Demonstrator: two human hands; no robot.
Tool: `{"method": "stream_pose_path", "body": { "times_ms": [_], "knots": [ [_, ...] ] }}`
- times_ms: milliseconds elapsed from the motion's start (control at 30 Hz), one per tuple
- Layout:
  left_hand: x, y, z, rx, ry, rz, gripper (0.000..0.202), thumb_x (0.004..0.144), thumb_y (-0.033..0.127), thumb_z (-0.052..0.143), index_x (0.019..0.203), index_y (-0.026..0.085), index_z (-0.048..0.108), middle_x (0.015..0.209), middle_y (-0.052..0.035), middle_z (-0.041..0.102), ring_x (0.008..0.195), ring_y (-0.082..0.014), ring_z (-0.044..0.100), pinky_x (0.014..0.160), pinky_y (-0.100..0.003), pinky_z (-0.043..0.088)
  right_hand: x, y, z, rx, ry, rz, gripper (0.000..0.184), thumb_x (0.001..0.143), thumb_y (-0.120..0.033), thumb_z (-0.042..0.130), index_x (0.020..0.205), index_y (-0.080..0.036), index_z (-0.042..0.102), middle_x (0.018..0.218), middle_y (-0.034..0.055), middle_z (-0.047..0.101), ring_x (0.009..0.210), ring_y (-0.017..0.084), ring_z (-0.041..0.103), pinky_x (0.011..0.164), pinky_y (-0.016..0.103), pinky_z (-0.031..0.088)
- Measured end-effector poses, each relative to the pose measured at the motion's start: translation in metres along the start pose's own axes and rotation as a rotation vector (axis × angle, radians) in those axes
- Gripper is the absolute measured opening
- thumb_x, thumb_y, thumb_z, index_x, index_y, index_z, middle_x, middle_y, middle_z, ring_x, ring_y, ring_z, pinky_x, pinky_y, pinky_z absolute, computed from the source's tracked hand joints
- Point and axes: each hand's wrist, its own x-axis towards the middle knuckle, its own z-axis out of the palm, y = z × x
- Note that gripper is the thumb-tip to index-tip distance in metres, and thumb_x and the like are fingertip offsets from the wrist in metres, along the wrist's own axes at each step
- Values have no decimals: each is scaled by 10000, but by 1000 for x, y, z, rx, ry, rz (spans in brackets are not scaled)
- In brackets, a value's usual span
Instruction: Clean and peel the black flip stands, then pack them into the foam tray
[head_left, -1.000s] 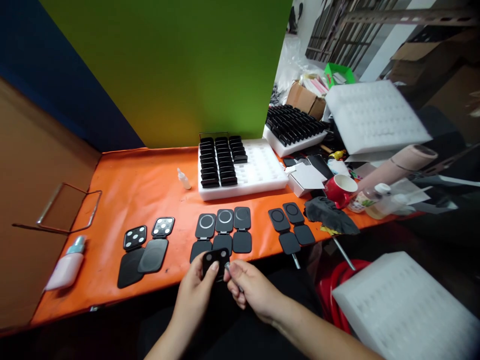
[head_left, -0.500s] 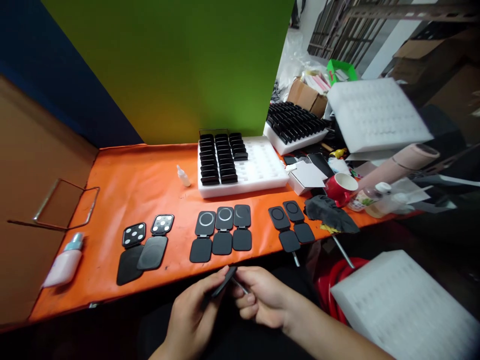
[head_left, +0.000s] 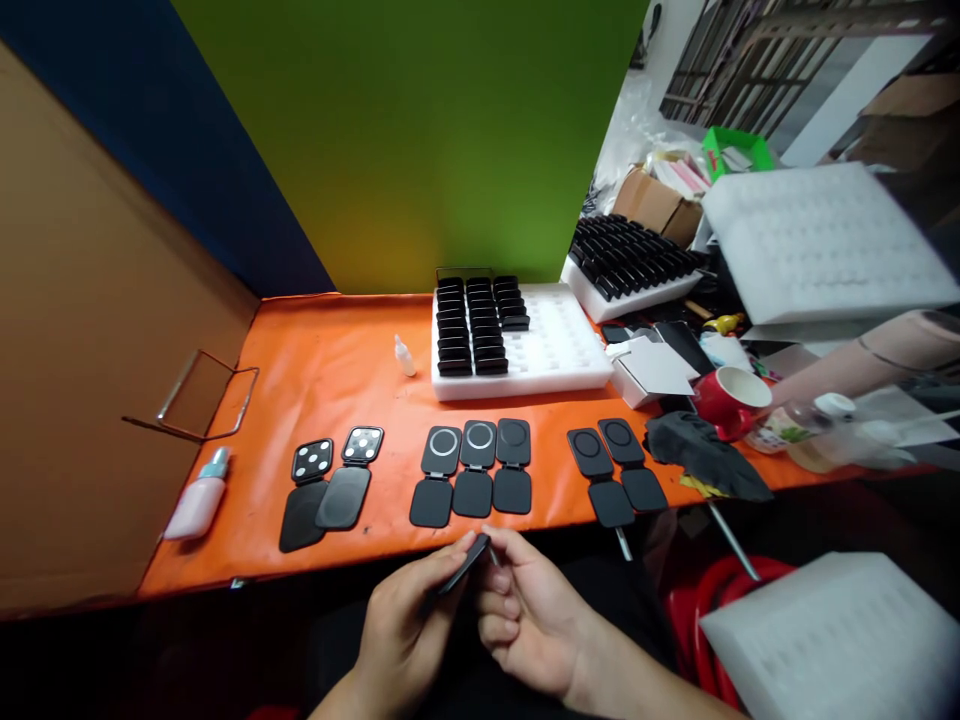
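Note:
My left hand [head_left: 405, 625] is closed round a flat black square case [head_left: 463, 568], held edge-on below the table's front edge. My right hand [head_left: 529, 610] is closed beside it, its thumb and fingertips meeting the case's upper end; a thin metal tool may be pinched there, but I cannot make it out. On the orange table [head_left: 330, 350] just ahead lie three opened black cases [head_left: 474, 468], two more opened cases [head_left: 615, 468] to the right, and two dotted cases [head_left: 334, 478] to the left.
A white foam tray [head_left: 555, 345] holding rows of black cases stands at the back, a small dropper bottle [head_left: 405, 357] left of it. A pink tube [head_left: 196, 500] and wire frame [head_left: 196, 400] lie left. A red mug [head_left: 729, 395], black cloth [head_left: 705, 455] and foam sheets crowd the right.
The case went from facing me above the table edge to edge-on below it. Both hands drew back toward my body, and the view has shifted left.

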Motion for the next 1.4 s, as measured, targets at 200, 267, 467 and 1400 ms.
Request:
{"method": "stream_pose_path", "body": {
  "times_ms": [200, 267, 467, 1400],
  "knots": [
    [39, -39, -39, 362, 290, -445, 272, 847, 342, 434, 1069, 191, 480, 945, -57, 625, 883, -192, 603, 762, -311, 495, -1, -16, 1, -81, -161, -100, 251, 857, -364, 457, 738, -148, 503, 460, -80, 309, 354, 24, 198, 349, 138, 139],
    [59, -66, -57, 423, 300, -472, 354, 830, 364, 443, 1140, 193, 449, 1033, -74, 597, 950, -218, 579, 808, -353, 470, 0, -19, 1, -123, -163, -133, 259, 862, -380, 452, 751, -152, 505, 471, -74, 320, 362, 27, 199, 353, 141, 137],
    [94, -117, -67, 579, 244, -440, 459, 807, 323, 454, 1243, 189, 408, 1167, -112, 523, 1095, -256, 490, 916, -407, 395, 3, -14, -11, -197, -81, -141, 275, 851, -419, 466, 771, -159, 504, 488, -71, 318, 371, 28, 188, 357, 148, 115],
    [18, -111, -122, 1054, -27, -351, 398, 834, 392, 391, 1162, 212, 527, 1134, -83, 558, 1080, -245, 473, 1016, -472, 230, 11, -17, -38, -287, 87, -299, 297, 814, -459, 508, 803, -162, 502, 523, -75, 314, 392, 23, 191, 379, 172, 113]
  ]
}}
